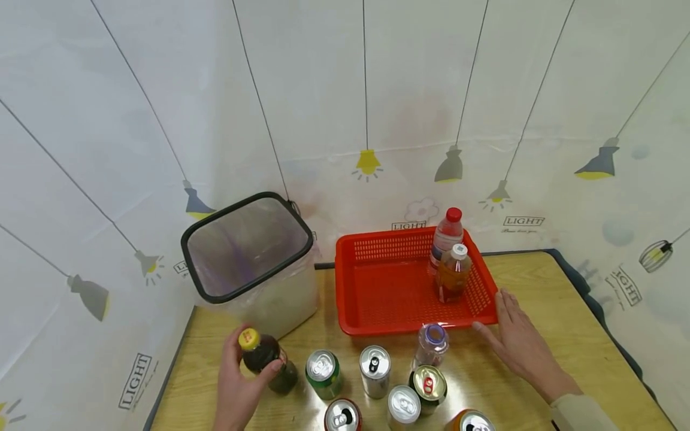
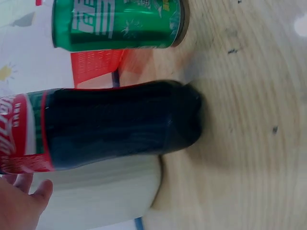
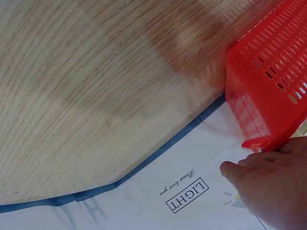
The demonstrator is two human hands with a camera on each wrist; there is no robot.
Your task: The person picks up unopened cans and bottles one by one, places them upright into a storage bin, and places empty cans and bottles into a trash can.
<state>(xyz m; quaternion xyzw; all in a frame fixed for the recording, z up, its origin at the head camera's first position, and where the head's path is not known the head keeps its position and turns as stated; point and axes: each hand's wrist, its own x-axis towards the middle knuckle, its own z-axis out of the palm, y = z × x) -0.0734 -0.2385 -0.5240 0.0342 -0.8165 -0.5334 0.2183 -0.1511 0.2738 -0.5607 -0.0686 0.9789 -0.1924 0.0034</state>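
Observation:
My left hand (image 1: 241, 377) grips a bottle of dark cola (image 1: 261, 359) with a yellow cap, thumb on one side and fingers on the other. In the left wrist view the cola bottle (image 2: 120, 124) shows its red label and dark base, above the tabletop; fingers (image 2: 24, 201) appear at the lower left. A green can (image 1: 323, 375) stands just right of it. At the right rim of a red plastic basket (image 1: 345, 281) my right hand (image 1: 520, 341) rests with fingers extended, touching the edge. Inside that basket are a red-capped bottle (image 1: 446, 236) and a white-capped amber drink bottle (image 1: 453, 275).
A bin (image 1: 280, 305) with a black rim and clear liner stands left of the basket. In front stand a clear bottle with a purple ring (image 1: 433, 344) and several cans, including a silver can (image 1: 375, 374) and an orange can (image 1: 470, 422). A printed sheet (image 1: 334, 90) hangs behind.

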